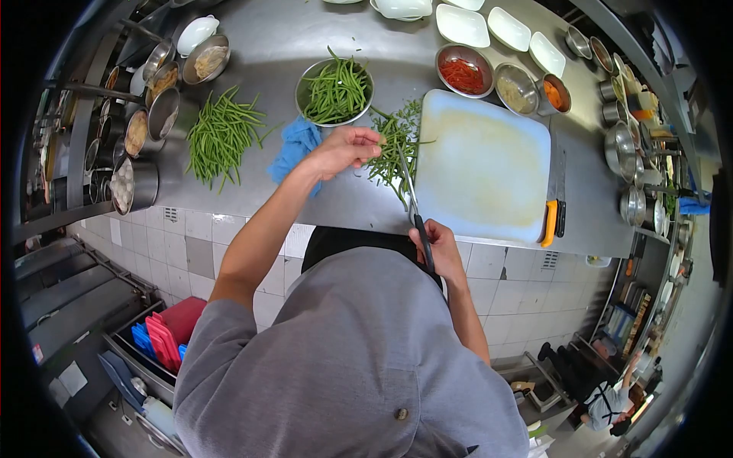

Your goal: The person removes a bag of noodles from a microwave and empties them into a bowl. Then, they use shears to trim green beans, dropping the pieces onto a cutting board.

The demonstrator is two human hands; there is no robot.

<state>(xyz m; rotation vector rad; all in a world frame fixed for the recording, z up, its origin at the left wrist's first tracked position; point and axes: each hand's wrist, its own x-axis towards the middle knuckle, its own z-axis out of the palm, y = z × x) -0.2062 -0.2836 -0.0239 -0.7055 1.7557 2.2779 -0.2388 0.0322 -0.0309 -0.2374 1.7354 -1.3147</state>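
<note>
My left hand [347,154] is closed in a pinch beside a heap of green bean trimmings [395,156]; what its fingers hold is too small to name. My right hand [439,248] grips the black handles of long scissors [413,204], whose blades point away from me over the heap. Just beyond my left hand, a metal bowl [304,95] holds green beans [336,90]. More green beans [223,137] lie loose on the counter at the left. Between them and my left hand sits a crumpled blue cloth [296,145].
A white cutting board [483,164] lies right of the heap, with an orange-handled tool [550,223] at its corner. Bowls of red strips [462,75] and orange pieces [555,95] stand beyond it. Metal pots [136,185] line the left end. Another person [608,404] is far right.
</note>
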